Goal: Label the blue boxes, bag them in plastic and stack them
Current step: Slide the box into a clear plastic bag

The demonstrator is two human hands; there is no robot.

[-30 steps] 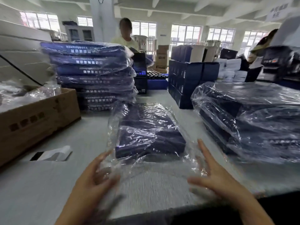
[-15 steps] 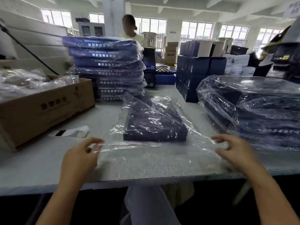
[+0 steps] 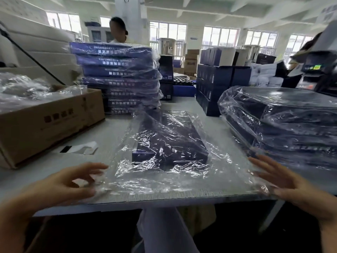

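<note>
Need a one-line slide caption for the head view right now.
Left hand and right hand spread at the near corners of a plastic bag holding one blue box on the table.

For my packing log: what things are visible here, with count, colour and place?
box: one, dark blue, inside clear bag, table centre.
left stack: several bagged blue boxes, behind the box.
right stack: bagged dark boxes, count unclear, table right.
carton: one, brown, table left.
paper strip: one, white and black, beside carton.
bare boxes: many, dark blue, far end.
table: one, grey.
worker: one, behind left stack.
left hand: open, at bag's near left corner.
right hand: open, at bag's near right corner.
</note>
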